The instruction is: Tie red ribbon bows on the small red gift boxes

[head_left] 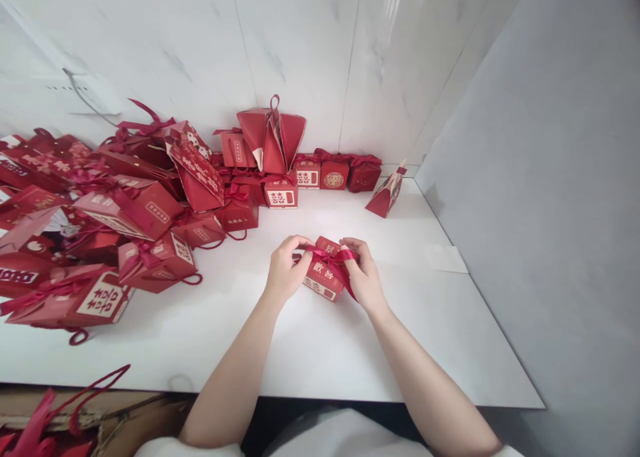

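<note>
I see both forearms reaching forward and converging — bare, angled inward from the lower edge. My left hand (284, 271) curls with fingertips pinched together at its upper right; my right hand (364, 275) mirrors it — fingers bent, thumb tucked inward.

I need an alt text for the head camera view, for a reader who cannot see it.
Two bare hands, left hand and right hand, hold a small red gift box by its red ribbon on a white table. A pile of red gift boxes lies to the left, before a white wall.
</note>
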A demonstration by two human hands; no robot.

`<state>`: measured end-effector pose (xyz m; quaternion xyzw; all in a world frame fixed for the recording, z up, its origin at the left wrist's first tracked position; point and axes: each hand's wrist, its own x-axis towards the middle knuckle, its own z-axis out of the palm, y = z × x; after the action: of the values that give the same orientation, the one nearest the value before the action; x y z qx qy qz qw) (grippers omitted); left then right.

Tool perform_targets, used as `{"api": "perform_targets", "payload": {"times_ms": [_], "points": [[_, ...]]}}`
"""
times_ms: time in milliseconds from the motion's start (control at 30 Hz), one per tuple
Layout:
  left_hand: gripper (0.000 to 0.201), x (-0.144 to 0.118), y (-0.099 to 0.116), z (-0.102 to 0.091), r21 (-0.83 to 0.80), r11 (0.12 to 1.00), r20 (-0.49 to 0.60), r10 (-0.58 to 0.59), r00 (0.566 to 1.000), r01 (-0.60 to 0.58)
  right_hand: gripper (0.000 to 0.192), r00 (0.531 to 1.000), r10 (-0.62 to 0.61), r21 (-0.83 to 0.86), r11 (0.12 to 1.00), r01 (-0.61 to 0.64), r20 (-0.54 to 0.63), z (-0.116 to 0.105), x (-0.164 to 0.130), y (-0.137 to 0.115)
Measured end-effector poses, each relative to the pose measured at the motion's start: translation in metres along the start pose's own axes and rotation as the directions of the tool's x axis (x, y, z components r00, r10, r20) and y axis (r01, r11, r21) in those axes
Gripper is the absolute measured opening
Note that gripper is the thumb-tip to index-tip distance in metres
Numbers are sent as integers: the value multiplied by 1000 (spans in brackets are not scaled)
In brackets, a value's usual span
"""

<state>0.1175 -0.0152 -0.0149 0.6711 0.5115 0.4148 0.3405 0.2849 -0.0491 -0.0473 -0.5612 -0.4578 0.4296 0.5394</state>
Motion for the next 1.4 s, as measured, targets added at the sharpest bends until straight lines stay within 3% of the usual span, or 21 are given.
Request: {"api": "perform_targets", "payload": {"times_ms": [267,400,500,567,733,933,1033,1133,1233,1300,1400], "points": [[12,3,-3,-5,44,991,-71,-125,990,129,30,988,-81,-38,995,87,134,1,-3,1],[28,5,-8,-11,132,981,46,-148,988,141,27,985,-87,-30,995,92,152,1,-4,0],[30,5,-11,-12,165,975,170,-178,969,150,27,987,-61,-35,997,67,149,0,-2,-1],[30,4,-10,-11,184,975,190,-160,969,125,28,990,-47,-65,996,56,135,-2,-1,-3],[32,1,-6,-5,227,974,25,-25,999,18,32,996,-42,-157,986,55,82,-6,2,-6],[28,-8,0,9,297,954,-109,67,992,-32,47,999,52,-121,991,-54,-15,-5,1,-10],[31,-10,0,14,253,967,-124,45,991,-12,44,999,0,-64,998,-2,-42,-6,-1,-14],[47,-10,-3,17,139,977,-50,-154,987,159,41,996,-74,-29,997,73,-52,-7,-4,-16],[60,-8,-6,19,7,945,97,-325,941,326,41,993,-108,-35,994,107,-47,-8,-4,-14],[60,-7,-7,20,-55,945,142,-312,940,322,45,992,-110,-25,994,108,-63,-9,-3,-12],[54,-6,-6,20,-99,968,117,-217,969,228,54,998,-42,53,998,44,-42,-9,0,-9]]}}
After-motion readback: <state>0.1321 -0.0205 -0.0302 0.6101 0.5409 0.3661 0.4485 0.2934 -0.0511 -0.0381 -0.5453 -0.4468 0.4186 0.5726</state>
